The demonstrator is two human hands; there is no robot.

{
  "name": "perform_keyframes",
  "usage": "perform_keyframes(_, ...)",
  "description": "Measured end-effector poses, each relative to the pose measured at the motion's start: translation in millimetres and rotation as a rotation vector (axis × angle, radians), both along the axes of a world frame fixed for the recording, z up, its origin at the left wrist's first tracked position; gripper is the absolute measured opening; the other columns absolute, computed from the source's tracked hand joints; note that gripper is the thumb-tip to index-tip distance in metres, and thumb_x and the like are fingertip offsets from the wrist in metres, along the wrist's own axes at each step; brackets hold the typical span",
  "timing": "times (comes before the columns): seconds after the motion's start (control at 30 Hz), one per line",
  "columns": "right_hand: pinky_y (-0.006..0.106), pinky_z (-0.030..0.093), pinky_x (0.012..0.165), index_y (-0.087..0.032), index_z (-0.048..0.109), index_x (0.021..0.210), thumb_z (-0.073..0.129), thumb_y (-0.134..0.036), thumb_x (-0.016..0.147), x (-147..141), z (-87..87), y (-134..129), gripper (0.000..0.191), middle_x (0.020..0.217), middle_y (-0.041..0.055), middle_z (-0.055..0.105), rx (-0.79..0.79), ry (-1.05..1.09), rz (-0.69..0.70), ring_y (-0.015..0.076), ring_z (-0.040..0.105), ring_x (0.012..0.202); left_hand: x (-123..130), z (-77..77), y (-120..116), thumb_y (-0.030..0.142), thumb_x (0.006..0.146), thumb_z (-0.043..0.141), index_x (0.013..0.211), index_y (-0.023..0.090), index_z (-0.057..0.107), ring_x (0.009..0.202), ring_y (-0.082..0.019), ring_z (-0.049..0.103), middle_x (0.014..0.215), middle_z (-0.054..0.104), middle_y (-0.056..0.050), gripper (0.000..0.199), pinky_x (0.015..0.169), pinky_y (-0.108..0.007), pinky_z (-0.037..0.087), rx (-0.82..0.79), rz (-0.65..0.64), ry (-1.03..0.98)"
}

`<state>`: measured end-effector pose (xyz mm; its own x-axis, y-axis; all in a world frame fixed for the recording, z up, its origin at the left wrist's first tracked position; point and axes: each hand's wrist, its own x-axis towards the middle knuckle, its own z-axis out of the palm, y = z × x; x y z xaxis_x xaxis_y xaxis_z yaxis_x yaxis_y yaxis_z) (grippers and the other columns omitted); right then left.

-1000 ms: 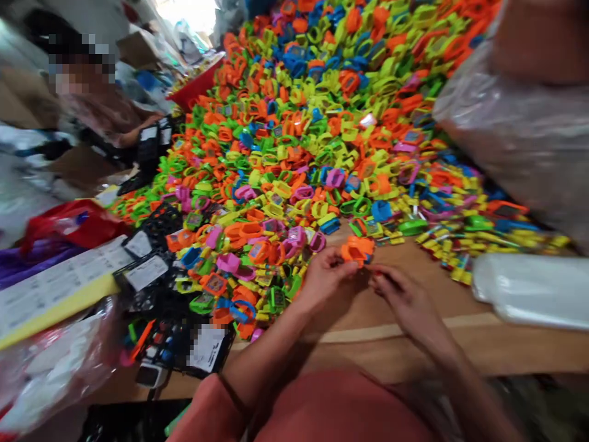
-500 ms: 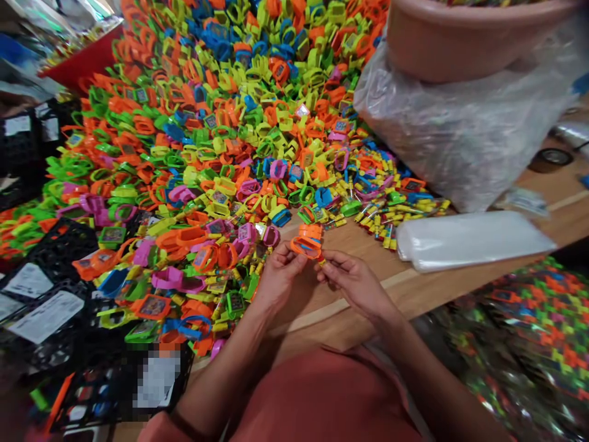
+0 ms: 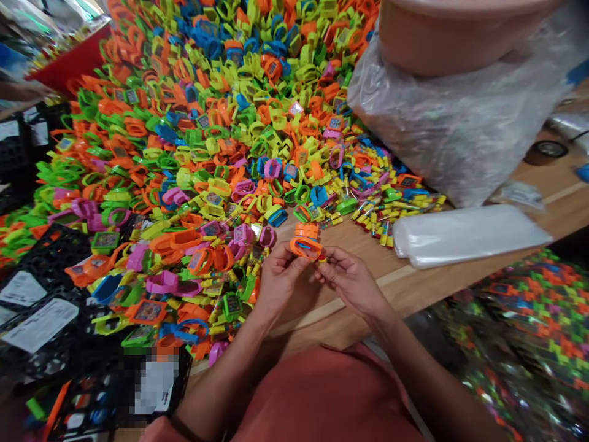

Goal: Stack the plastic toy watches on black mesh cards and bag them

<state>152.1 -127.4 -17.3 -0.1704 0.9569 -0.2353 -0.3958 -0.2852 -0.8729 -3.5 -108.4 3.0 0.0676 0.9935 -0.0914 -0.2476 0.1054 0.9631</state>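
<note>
From where I'm steering, my left hand (image 3: 284, 277) and right hand (image 3: 350, 283) pinch an orange plastic toy watch (image 3: 306, 247) between their fingertips, just above the wooden table (image 3: 340, 322).

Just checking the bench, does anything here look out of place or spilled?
The tub looks oddly placed: it appears to rest on a bulging clear plastic bag, a soft base, right beside the heap of plastic toy watches. Loose yellow pieces also straggle from the heap onto the wooden table.

Orange toy watch (image 3: 306, 247), strap looped, held up
</note>
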Motion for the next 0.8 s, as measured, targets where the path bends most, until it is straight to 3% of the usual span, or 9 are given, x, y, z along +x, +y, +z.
perform_keyframes(0.57, 0.025, 0.048, 0.066, -0.021, 0.067, 0.097, 0.083, -0.039, 0.078, 3.5, 1.8, 3.1, 0.031, 0.082, -0.0009, 0.064, 0.08, -0.171, 0.098, 0.0124, 0.056, 0.07, 1.6, -7.7, -7.6, 0.036, 0.079, 0.085, 0.082, 0.019, 0.075, 0.08, -0.016, 0.069, 0.083, 0.076, -0.003, 0.02, 0.079, -0.027, 0.054, 0.034, -0.04, 0.044)
perform_keyframes(0.7, 0.027, 0.051, 0.071, -0.022, 0.068, 0.101, 0.08, -0.042, 0.082, -2.5, 0.2, 2.9, 0.031, 0.089, 0.0002, 0.067, 0.096, -0.126, 0.182, 0.0137, 0.062, 0.075, -11.0, 10.4, -7.7, 0.035, 0.078, 0.084, 0.082, 0.018, 0.074, 0.073, -0.016, 0.068, 0.08, 0.075, -0.003, 0.02, 0.072, -0.026, 0.055, 0.041, -0.031, 0.18)
perform_keyframes(0.8, 0.032, 0.054, 0.082, -0.024, 0.07, 0.114, 0.075, -0.041, 0.088, 17.5, -2.0, 8.2, 0.031, 0.109, 0.0042, 0.071, 0.228, -0.354, 0.176, 0.0193, 0.067, 0.095, -47.1, 38.2, -1.0, 0.034, 0.073, 0.084, 0.083, 0.018, 0.074, 0.065, -0.015, 0.065, 0.073, 0.073, -0.001, 0.022, 0.061, -0.024, 0.052, 0.075, 0.117, 0.439)
